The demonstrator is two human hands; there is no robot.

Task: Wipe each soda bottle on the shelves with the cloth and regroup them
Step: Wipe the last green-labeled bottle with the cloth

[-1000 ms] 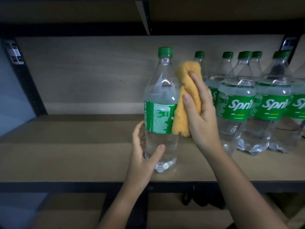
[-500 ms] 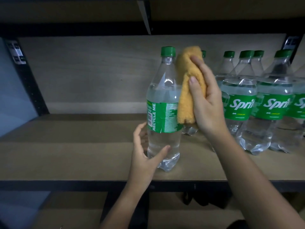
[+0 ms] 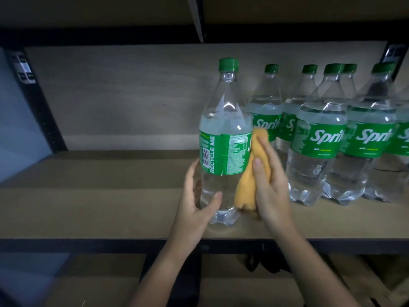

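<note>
Soda bottle (image 3: pixel 224 138) with a green cap and a green label reading "RECYCLE ME" stands upright on the wooden shelf (image 3: pixel 110 196), near the shelf's front edge and apart from the rest. The left hand (image 3: pixel 194 209) grips the low clear part of this bottle, thumb across the front and fingers curled round the far left side. The right hand (image 3: pixel 269 189) holds the orange cloth (image 3: pixel 250 185) bunched in its fingers and presses it against the right side of the bottle, from the label's edge down towards the base. The hand and cloth are slightly blurred.

To the right of the bottle, a group of other Sprite bottles (image 3: pixel 318 138) stands upright and close together, in at least two rows reaching back to the shelf's rear panel. Left of the bottle the shelf board shows bare wood. Below the shelf's black front rail (image 3: pixel 88 245), a lower wooden board (image 3: pixel 99 282) is dimly visible.
</note>
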